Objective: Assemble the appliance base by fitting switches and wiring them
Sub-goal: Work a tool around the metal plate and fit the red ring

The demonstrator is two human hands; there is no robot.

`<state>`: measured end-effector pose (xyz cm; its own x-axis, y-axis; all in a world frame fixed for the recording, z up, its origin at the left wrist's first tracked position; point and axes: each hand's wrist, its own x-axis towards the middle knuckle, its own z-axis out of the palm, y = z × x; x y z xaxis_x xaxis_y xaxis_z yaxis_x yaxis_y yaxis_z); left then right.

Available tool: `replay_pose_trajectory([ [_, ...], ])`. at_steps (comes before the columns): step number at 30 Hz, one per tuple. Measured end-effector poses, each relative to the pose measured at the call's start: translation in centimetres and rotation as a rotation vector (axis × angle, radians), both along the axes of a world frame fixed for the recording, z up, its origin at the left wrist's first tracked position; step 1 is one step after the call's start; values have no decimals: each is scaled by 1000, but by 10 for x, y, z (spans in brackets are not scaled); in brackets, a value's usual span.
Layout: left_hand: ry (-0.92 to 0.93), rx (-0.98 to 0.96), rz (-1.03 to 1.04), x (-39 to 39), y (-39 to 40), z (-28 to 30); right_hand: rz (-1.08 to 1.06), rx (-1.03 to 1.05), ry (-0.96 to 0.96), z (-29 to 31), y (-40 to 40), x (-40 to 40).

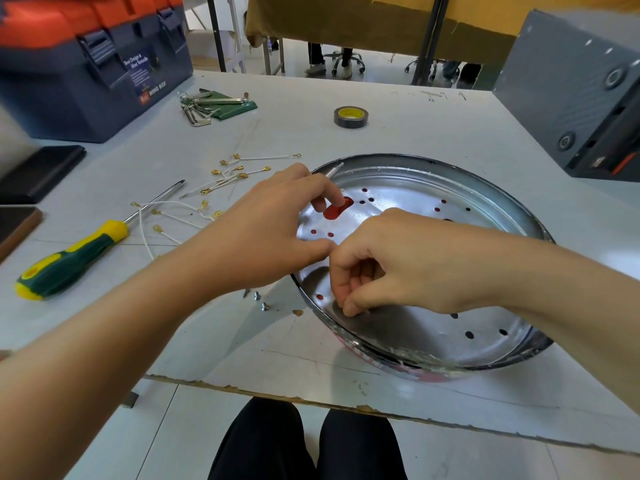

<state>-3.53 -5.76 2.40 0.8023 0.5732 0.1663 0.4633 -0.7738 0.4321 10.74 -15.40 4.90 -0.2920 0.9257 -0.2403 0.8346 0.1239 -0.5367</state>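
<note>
Many white wires (194,202) litter chipped table (415,133).

2 bare forearms, no sleeves; left hand (277,233), right hand (391,268) ungloved; black trousers (304,445).

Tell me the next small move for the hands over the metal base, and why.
Probably the right hand should seat whatever it pinches against the appliance base; what it holds is too small to tell. Its curled fingertips already sit on the near inside wall beside a punched hole, while the left hand reaches over the rim to steady it. Loose screws and terminal wires wait on the table.
</note>
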Motion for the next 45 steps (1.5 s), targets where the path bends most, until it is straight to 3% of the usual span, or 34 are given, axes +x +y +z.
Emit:
replay_pose_trajectory([
  [6,-58,25,-6,-4,-4,8,-23,35,70,3,-4,5],
  [9,-197,-30,10,-6,-8,17,-87,155,147,7,-5,12],
  [16,-558,-782,9,2,-16,32,-183,522,318,3,-11,11],
  [18,-598,-903,-7,5,-19,30,-194,602,350,1,-12,8],
  [21,-568,-937,-23,8,-26,23,-236,726,372,-2,-12,6],
  [24,-514,-882,-33,5,-29,22,-269,799,323,-2,-12,6],
  [26,-418,-737,-54,-1,-27,24,-332,784,383,-1,-12,10],
  [30,-204,-269,-65,-16,-11,20,-479,553,664,-2,-13,21],
  [33,67,-19,-178,-21,-5,15,-447,337,698,-8,-18,21],
  [36,180,34,-266,-21,-5,10,-393,224,663,-15,-21,19],
  [45,134,76,-265,-21,-4,3,-339,174,661,-17,-19,18],
])
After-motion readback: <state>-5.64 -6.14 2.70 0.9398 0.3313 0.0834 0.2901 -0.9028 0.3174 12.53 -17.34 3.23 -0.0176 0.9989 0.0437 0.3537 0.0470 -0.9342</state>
